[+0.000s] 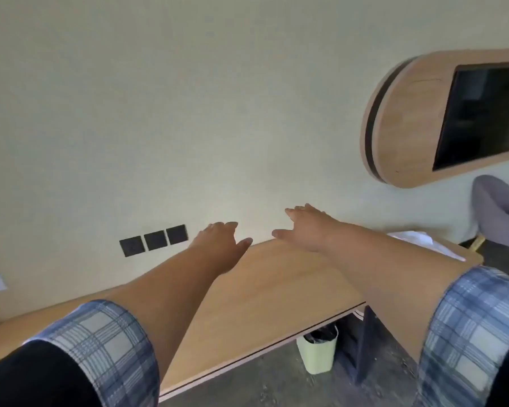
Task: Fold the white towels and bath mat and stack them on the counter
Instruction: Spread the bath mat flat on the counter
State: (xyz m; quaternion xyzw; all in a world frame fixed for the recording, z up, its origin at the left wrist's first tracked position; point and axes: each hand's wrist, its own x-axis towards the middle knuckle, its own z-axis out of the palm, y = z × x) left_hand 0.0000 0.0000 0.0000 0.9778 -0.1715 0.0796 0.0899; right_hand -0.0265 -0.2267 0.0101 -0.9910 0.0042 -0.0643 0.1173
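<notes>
- Two bare hands were out in front. One heap of white cloth (420, 240) showed; I could not tell how many pieces were in it.
- Elsewhere there were three black wall plates (153, 240) in a row at left of centre, one rounded wooden panel (409, 121) with one dark screen (482, 116) at upper right, one grey chair (500, 207) at the right edge, and one pale green bin (318, 352) under the counter (276, 289).
- The white cloth lay at the right end of the wooden counter, partly hidden behind the right forearm. Neither hand touched it.
- The left hand (221, 245) reached palm down over the counter's far edge in mid-frame, fingers straight and together, thumb spread, holding nothing.
- The right hand (306, 227) was just beside it, slightly higher in the frame, also flat and spread, holding nothing.
- I could not tell whether either palm touched the wood.
- Both arms were stretched out nearly straight, with checked blue sleeves (106, 348) rolled up at the lower corners.
</notes>
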